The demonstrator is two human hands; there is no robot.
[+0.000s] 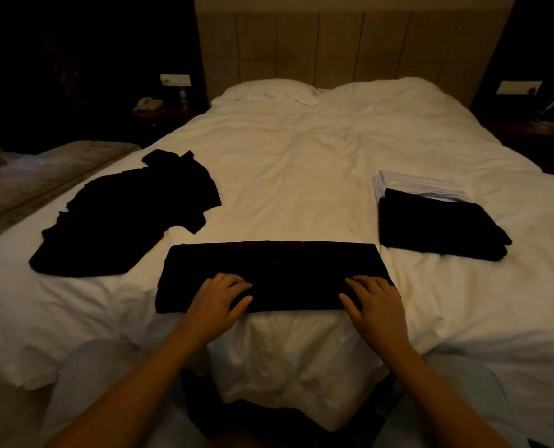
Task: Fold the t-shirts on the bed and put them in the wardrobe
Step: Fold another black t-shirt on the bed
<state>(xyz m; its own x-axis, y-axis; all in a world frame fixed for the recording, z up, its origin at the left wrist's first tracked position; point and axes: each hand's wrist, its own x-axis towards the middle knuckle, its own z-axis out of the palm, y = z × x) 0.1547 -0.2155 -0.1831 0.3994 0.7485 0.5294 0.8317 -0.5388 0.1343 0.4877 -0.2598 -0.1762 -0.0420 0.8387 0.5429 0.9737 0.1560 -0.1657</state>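
Fingers (237,284) of both hands rest flat on folded black t-shirt (269,263).

Your left hand (219,295) and right hand (377,299) both lie flat on a black t-shirt (269,266) folded into a long band across the near edge of the bed (295,176), fingers (237,281) spread and pressing the cloth. To your left, an unfolded black t-shirt (124,215) lies loosely spread on the white cover. To your right sits a stack of folded shirts (437,224), black ones on top, white ones beneath and behind. Two white pillows (269,90) rest against the headboard (350,43). A telephone (147,103) sits on the dim left nightstand.
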